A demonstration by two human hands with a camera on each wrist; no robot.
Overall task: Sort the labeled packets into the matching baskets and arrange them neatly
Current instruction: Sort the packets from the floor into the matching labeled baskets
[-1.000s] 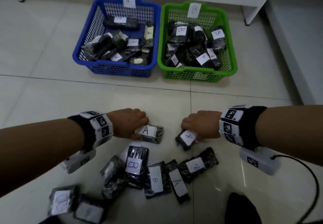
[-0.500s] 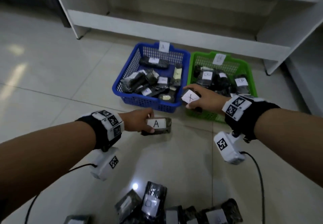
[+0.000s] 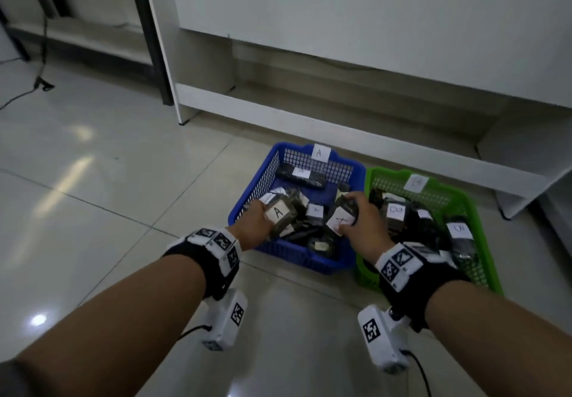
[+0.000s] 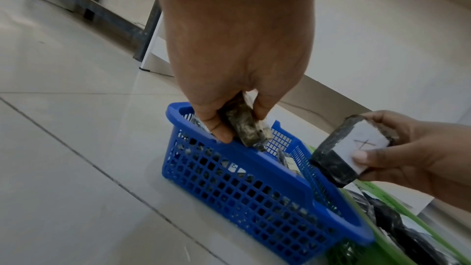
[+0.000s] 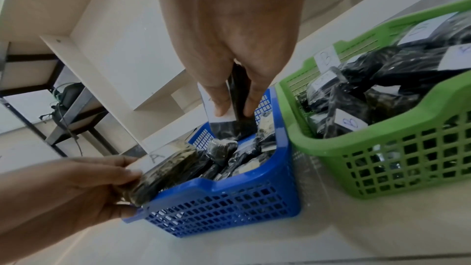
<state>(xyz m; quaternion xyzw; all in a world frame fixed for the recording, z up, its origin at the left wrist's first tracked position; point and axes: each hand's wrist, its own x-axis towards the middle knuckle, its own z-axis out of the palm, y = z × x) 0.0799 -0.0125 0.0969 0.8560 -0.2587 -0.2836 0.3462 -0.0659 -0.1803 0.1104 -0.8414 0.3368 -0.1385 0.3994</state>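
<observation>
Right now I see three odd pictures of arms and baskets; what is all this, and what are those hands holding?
No machine here: a person wears a camera on the head and one on each wrist. The head view looks down at both arms; each wrist view looks along its own hand. On the tiled floor stand a blue basket tagged A and a green basket tagged B, both holding dark packets. The left hand grips a packet labeled A; the right hand grips another A packet. Both are over the blue basket.
</observation>
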